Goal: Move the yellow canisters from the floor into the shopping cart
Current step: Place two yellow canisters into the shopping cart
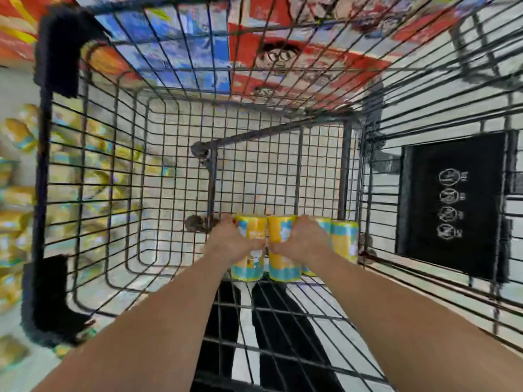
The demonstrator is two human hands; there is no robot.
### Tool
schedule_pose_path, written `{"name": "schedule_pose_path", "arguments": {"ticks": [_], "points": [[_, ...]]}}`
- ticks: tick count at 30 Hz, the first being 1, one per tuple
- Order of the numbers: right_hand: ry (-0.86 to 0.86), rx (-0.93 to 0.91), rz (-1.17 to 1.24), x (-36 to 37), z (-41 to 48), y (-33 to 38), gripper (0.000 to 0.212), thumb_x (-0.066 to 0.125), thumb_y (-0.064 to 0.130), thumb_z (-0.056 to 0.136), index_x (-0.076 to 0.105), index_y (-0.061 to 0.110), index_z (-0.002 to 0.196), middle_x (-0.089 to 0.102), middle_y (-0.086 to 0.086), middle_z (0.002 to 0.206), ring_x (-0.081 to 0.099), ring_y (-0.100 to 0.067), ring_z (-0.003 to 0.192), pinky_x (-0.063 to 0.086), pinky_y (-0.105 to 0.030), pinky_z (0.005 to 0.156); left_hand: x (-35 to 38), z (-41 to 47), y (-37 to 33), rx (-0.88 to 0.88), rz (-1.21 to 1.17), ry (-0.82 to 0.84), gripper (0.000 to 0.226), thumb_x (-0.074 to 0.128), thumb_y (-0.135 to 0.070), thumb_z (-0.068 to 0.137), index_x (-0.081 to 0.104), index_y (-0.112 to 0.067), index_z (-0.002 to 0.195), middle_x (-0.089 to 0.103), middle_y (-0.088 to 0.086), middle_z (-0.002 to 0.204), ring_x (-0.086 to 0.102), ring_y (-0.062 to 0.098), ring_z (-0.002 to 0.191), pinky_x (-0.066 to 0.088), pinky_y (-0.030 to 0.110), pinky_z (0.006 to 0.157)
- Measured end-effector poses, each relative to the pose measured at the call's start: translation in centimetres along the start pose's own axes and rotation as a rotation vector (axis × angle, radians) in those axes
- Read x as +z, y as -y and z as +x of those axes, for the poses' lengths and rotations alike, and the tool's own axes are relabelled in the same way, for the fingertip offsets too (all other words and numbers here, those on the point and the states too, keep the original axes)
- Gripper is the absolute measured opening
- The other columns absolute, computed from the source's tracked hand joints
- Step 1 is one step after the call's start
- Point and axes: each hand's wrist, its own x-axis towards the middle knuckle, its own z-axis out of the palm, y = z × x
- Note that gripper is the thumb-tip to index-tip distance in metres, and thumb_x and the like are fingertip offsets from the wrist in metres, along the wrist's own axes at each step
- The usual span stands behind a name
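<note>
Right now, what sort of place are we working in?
Probably a supermarket aisle: a wire shopping cart, packs of yellow goods stacked on the left, and bright printed product boxes past the cart's far end.

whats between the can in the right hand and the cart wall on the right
Head view: two more yellow canisters stand there side by side, the nearer one partly hidden behind the right hand.
</note>
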Motion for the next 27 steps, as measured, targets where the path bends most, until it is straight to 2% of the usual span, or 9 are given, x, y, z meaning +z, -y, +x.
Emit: {"name": "schedule_pose_path", "arguments": {"ticks": [2,4,8,11,16,20,22,25,27], "points": [[0.000,0.037,0.007,0.5,0.1,-0.5,0.083,0.078,0.064,0.066,0.047,0.011,0.122,0.062,-0.002,0.112,0.063,-0.025,0.108,0.044,-0.031,0.074,0.6,0.4,0.0,0.000,-0.020,0.008,0.077,0.088,-0.046,0.056,0.045,-0.012,0.110,0.062,0.007,0.113,0.060,0.027,0.106,0.052,0.039,0.087],[-0.006,0.077,-0.019,0.8,0.3,-0.9,0.083,0.076,0.068,0.066,0.049,0.011,0.121,0.065,-0.001,0.106,0.065,-0.025,0.106,0.046,-0.032,0.074,1.1,0.8,-0.2,0.015,-0.028,0.027,0.073,0.088,-0.042,0.058,0.044,-0.012,0.107,0.062,0.007,0.112,0.060,0.027,0.106,0.052,0.035,0.084],[-0.034,0.096,-0.054,1.1,1.0,-1.4,0.073,0.072,0.060,0.075,0.049,0.012,0.125,0.065,-0.003,0.116,0.064,-0.026,0.110,0.049,-0.034,0.081,1.8,1.2,-0.6,0.051,0.003,0.028,0.068,0.085,-0.038,0.065,0.050,-0.008,0.116,0.063,0.006,0.114,0.060,0.025,0.107,0.049,0.030,0.083],[-0.037,0.066,-0.047,1.4,1.3,-1.8,0.064,0.070,0.055,0.079,0.049,0.012,0.121,0.066,-0.002,0.112,0.065,-0.026,0.103,0.048,-0.033,0.072,2.1,1.4,-0.3,0.042,-0.036,0.047,0.068,0.087,-0.035,0.065,0.051,-0.011,0.117,0.064,0.006,0.114,0.062,0.025,0.105,0.052,0.037,0.088],[-0.124,-0.002,-0.044,-0.2,0.0,-1.7,0.060,0.065,0.055,0.084,0.046,0.011,0.121,0.065,-0.003,0.106,0.064,-0.026,0.100,0.044,-0.031,0.067,1.2,0.0,-0.7,0.088,-0.038,0.043,0.067,0.082,-0.040,0.070,0.050,-0.014,0.123,0.062,0.004,0.119,0.058,0.019,0.097,0.047,0.030,0.079],[-0.247,-0.194,0.099,-3.4,-3.0,0.7,0.067,0.065,0.057,0.083,0.042,0.015,0.130,0.062,-0.002,0.107,0.063,-0.026,0.100,0.051,-0.035,0.073,-2.6,-3.6,-2.2,0.201,-0.121,-0.061,0.097,0.079,-0.052,0.067,0.033,-0.021,0.146,0.051,0.005,0.135,0.058,0.023,0.113,0.048,0.027,0.080],[-0.307,-0.352,0.196,-5.6,-5.6,3.0,0.066,0.068,0.051,0.083,0.043,0.017,0.134,0.062,-0.003,0.116,0.062,-0.023,0.103,0.052,-0.037,0.080,-6.3,-6.8,-3.0,0.290,-0.176,-0.170,0.091,0.078,-0.051,0.070,0.035,-0.023,0.145,0.052,0.001,0.133,0.057,0.021,0.114,0.048,0.027,0.083],[-0.415,-0.577,0.274,-9.0,-10.9,7.7,0.065,0.070,0.048,0.083,0.044,0.019,0.135,0.059,0.003,0.117,0.059,-0.015,0.100,0.051,-0.036,0.083,-13.0,-12.3,-3.1,0.435,-0.242,-0.370,0.078,0.078,-0.046,0.074,0.041,-0.021,0.139,0.057,-0.004,0.113,0.057,0.014,0.102,0.044,0.026,0.083],[-0.475,-0.698,0.306,-10.7,-14.4,11.4,0.064,0.072,0.046,0.082,0.045,0.020,0.134,0.059,0.004,0.116,0.058,-0.013,0.100,0.050,-0.035,0.085,-17.6,-15.5,-1.8,0.504,-0.337,-0.493,0.075,0.080,-0.041,0.073,0.043,-0.022,0.135,0.057,-0.003,0.112,0.058,0.015,0.101,0.045,0.027,0.083]]}}
